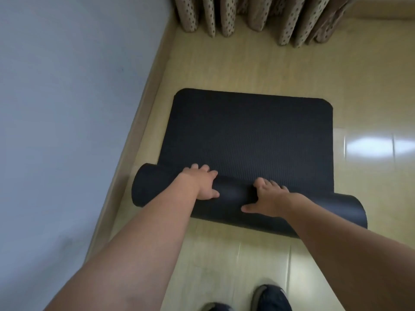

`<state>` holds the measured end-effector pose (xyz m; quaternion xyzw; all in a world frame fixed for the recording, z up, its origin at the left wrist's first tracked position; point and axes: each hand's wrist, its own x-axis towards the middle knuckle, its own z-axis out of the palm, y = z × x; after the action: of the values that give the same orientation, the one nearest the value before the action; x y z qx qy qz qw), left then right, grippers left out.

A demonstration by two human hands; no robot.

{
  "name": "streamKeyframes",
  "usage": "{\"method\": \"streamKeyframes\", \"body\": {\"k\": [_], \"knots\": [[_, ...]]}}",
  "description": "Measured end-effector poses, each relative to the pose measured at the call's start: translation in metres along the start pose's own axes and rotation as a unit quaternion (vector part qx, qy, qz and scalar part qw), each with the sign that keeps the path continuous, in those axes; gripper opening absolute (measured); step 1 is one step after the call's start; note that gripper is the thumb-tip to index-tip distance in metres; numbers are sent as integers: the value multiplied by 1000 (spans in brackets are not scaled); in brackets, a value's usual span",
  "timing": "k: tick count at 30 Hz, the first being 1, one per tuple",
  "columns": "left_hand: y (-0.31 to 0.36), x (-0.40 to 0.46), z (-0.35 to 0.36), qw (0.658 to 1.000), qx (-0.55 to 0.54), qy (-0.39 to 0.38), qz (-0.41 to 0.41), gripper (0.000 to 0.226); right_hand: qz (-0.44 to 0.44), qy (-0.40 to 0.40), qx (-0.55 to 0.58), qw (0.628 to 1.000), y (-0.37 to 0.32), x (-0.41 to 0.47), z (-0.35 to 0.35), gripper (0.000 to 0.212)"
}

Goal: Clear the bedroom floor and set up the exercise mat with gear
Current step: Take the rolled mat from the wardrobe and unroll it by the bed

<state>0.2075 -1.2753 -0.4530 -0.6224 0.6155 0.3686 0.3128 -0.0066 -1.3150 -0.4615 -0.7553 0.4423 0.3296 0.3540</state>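
Hands flat atop mat roll, unrolled part beyond.

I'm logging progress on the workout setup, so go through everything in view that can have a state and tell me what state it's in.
exercise mat: partly unrolled, far end flat on the floor, near end a roll.
left hand: fingers spread, pressing on the roll.
right hand: fingers spread, pressing on the roll.
curtain: hanging in folds, hem at the floor.
shoes: on the feet, standing clear of the mat.
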Motion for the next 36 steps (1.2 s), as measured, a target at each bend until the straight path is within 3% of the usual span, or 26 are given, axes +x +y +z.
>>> {"method": "streamKeyframes", "body": {"k": [3, 5, 7, 10, 11, 14, 19, 21, 23, 24, 28, 31, 33, 34, 36], "knots": [[1, -16, 15, 999, 27, 22, -18, 69, -16, 7, -4, 1000, 0, -17, 11, 45], [-1, -29, 26, 999, 26, 30, -17, 67, -13, 15, -25, 999, -1, -25, 19, 38], [0, -43, 46, 1000, -3, 26, -17, 68, -2, 38, -45, 998, -5, -37, 37, 51], [3, -64, 83, 999, 14, 46, -19, 88, 6, 34, -104, 994, -14, -54, 68, 100], [3, -70, 95, 997, 39, 56, -19, 94, -1, 28, -141, 990, -17, -59, 77, 104], [2, -83, 115, 993, 71, 87, -27, 90, 0, 39, -141, 989, -24, -69, 94, 82], [22, -106, 155, 995, -19, 91, -22, 68, -10, 33, -47, 998, -26, -89, 133, 55], [31, -113, 174, 994, -5, 109, -22, 78, -19, 55, -36, 998, -24, -99, 151, 73], [34, -117, 191, 992, 48, 113, -32, 103, -11, 77, -50, 996, -22, -105, 167, 105], [34, -117, 199, 991, 75, 108, -33, 115, -7, 78, -66, 995, -20, -108, 174, 111], [48, -119, 228, 992, 86, 89, -2, 125, -5, 96, -69, 993, -12, -118, 208, 95], [59, -128, 240, 995, -3, 101, 12, 107, -31, 108, 51, 992, -4, -127, 223, 67], [60, -139, 249, 992, 11, 124, 10, 98, -48, 124, 101, 986, -1, -134, 236, 42], [59, -143, 254, 991, 36, 132, 7, 100, -49, 136, 101, 984, -1, -137, 243, 40], [60, -152, 270, 989, 70, 131, 5, 101, -32, 133, 102, 985, -4, -144, 261, 69]]}}
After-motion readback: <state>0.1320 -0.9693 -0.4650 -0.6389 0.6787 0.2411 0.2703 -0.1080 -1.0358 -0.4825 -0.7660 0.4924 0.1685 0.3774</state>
